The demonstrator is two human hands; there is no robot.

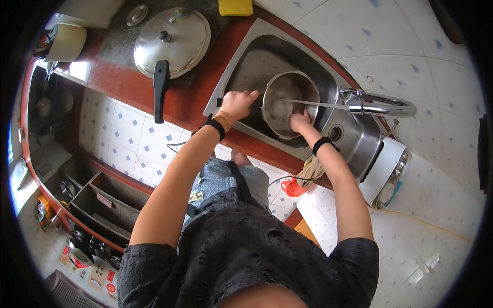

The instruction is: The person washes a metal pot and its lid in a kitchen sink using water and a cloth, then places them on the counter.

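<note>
A steel pressure cooker pot without its lid sits tilted in the large sink basin. My left hand is closed around its side handle, whose black end sticks out past the fist. Inside the pot, near the wall closest to me, is my right hand; its fingers are partly hidden, so whether they hold anything is unclear. Water runs in a thin stream from the chrome faucet into the pot. The pot's floor looks wet and cloudy.
The cooker lid, with a long black handle, lies on the red counter to the left. A yellow sponge is behind the sink. A drain basin and white dish rack stand right; a cloth hangs in front.
</note>
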